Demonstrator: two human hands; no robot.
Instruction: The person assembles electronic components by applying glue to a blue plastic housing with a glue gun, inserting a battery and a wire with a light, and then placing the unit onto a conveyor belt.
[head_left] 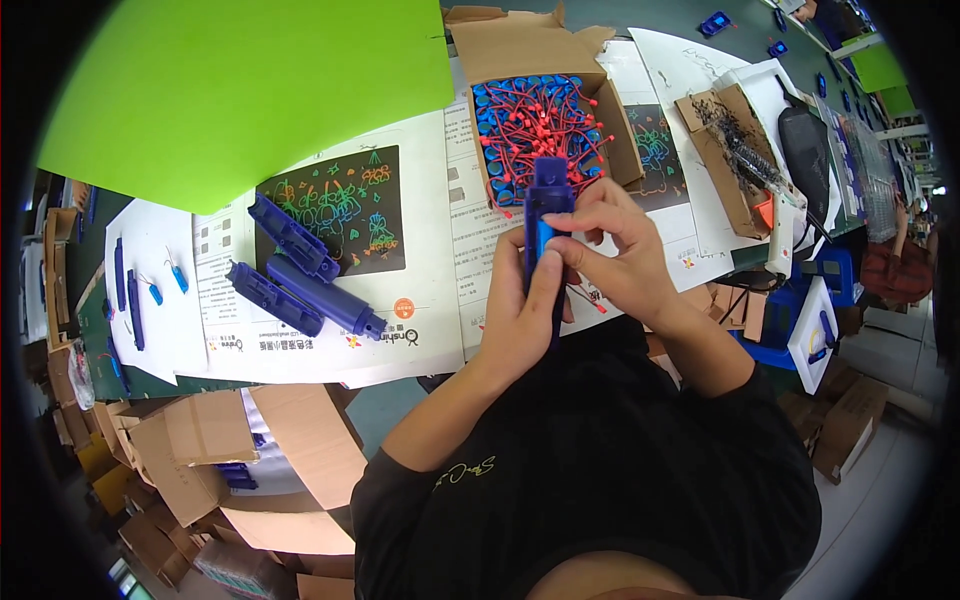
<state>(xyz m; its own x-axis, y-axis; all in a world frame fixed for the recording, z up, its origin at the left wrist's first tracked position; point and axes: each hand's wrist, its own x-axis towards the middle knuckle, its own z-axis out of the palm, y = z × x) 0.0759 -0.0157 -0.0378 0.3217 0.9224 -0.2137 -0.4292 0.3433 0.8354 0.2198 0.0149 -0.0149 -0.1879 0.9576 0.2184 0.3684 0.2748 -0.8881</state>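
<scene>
Seen from the head, both forearms reach up from the near side, elbows bent and wrists drawn together over the table's near edge. The left hand wraps its fingers around a dark blue housing, held lengthwise with one end pointing far, its thumb lying along the near part. The right hand comes in from the right, thumb and fingertips brought close together on a bright blue cylinder that sits in the housing's open side. Just beyond the housing's far end stands an open cardboard box, packed with blue cells on red leads, so room is tight there; to the left, bare paper separates the hands from three loose dark blue housings. A bright green panel covers the far left. White printed sheets cover much of the dark green table. A cardboard tray and a white-handled tool lie to the right, and an open carton stands below the near left edge.
</scene>
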